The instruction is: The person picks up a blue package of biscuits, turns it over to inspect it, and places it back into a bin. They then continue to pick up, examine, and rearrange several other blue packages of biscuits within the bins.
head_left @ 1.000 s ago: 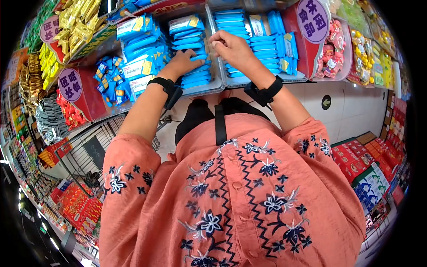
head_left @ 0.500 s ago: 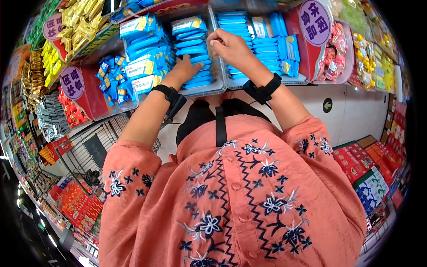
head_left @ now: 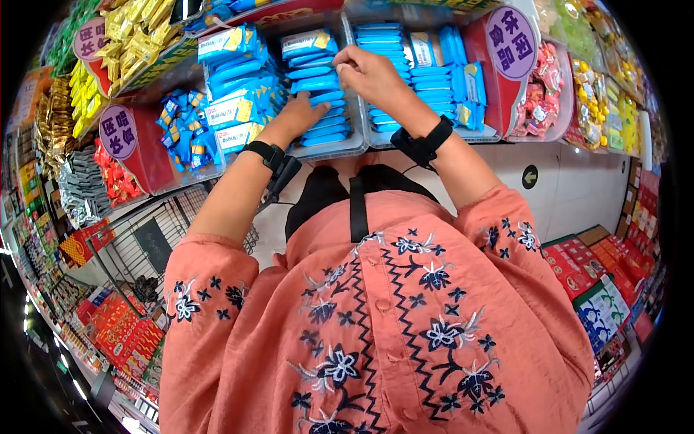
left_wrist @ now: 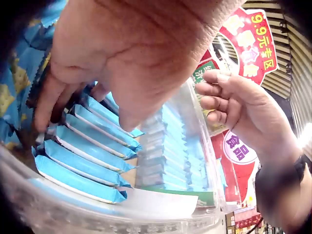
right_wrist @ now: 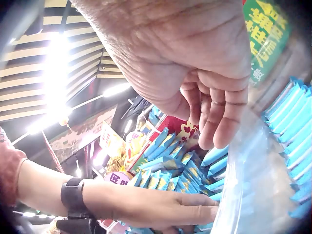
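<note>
A: Starting with the left hand (head_left: 300,114). How far open?
B: Wide open. Spread flat, with straight fingers a little apart. Resting on top of the blue packets (head_left: 323,129) inside the clear bin (head_left: 338,149). Not gripping any.
A: Where in the bin?
B: On the near part of the stack, by the bin's left side.
A: And the right hand (head_left: 370,72)?
B: Held up over the bin's right wall, near the far end of the stack. Closed up, with fingers (right_wrist: 220,117) curled in toward the palm. Nothing to see inside them from the wrist view.
A: Touching the packets?
B: Hard to tell. Fingertips right by the top packets in the head view, maybe on them.
A: Anything else around the bin?
B: Just right of the bin, more blue packs (head_left: 434,76) in rows. Past those, a round purple sign (head_left: 510,32). Left of the bin, bigger blue bags (head_left: 231,79). Below the bin, a wire cart (head_left: 137,239).
</note>
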A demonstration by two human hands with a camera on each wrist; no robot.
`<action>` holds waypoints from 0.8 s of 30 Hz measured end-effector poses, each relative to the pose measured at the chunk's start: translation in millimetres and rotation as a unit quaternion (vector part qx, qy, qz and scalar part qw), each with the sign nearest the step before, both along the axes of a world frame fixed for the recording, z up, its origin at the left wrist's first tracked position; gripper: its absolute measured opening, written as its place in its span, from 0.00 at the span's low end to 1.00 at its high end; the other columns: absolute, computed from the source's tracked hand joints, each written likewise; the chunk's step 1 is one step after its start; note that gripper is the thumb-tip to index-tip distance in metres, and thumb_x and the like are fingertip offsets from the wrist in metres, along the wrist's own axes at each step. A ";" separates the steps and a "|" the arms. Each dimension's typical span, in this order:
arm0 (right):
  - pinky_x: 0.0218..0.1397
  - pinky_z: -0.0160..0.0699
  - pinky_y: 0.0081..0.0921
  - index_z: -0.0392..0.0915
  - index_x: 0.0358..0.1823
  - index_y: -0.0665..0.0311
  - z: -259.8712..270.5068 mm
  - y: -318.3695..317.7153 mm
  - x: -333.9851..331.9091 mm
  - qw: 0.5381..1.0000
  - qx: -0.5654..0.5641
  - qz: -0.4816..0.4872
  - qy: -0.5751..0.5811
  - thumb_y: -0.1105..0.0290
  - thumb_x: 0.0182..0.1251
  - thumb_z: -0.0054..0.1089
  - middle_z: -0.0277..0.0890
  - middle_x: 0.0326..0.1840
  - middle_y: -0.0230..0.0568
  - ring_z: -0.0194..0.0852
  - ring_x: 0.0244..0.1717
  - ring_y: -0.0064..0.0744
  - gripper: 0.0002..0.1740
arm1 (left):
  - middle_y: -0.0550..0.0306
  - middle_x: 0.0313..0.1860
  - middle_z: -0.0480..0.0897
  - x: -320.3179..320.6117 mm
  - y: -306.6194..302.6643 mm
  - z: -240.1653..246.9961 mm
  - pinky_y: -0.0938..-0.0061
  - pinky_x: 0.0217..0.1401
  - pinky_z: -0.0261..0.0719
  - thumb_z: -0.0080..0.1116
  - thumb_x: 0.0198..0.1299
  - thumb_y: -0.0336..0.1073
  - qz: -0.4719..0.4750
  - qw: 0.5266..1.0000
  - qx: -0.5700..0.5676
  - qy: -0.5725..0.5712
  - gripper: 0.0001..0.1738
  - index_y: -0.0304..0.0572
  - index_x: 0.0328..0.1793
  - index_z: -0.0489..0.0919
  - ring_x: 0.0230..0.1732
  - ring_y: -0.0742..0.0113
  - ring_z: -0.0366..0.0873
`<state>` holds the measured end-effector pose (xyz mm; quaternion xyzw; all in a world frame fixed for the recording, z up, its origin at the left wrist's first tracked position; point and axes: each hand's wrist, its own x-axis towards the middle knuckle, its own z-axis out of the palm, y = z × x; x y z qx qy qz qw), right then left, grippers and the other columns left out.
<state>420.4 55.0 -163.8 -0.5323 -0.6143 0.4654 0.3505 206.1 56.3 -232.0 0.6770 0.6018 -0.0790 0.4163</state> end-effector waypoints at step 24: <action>0.50 0.80 0.42 0.82 0.44 0.63 -10.9 4.6 -29.3 0.933 0.227 0.126 -0.248 0.75 0.63 0.54 0.80 0.40 0.49 0.79 0.44 0.51 0.11 | 0.33 0.63 0.76 9.3 25.2 -34.1 0.51 0.64 0.75 0.49 0.68 0.44 -0.167 0.973 0.126 0.094 0.23 0.40 0.65 0.76 0.61 0.37 0.76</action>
